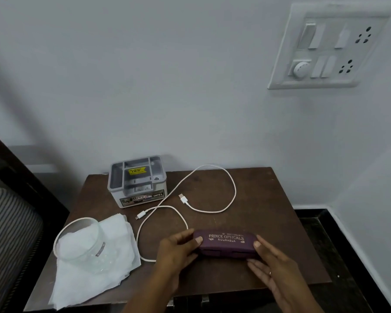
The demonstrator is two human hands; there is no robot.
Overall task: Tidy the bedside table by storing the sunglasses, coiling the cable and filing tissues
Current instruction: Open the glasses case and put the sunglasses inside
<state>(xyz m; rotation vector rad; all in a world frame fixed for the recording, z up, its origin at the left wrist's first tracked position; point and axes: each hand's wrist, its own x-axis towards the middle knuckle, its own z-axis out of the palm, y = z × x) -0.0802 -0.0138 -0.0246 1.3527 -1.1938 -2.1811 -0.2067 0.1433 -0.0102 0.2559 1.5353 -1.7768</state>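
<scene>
On brown table, closed glasses case pinched btwn left hand & right hand grip.

a home bedroom: a small dark wooden worktop stands against a plain painted wall beside a striped bed mattress in a dark frame, with a household switch and socket plate mounted on the wall above.
</scene>
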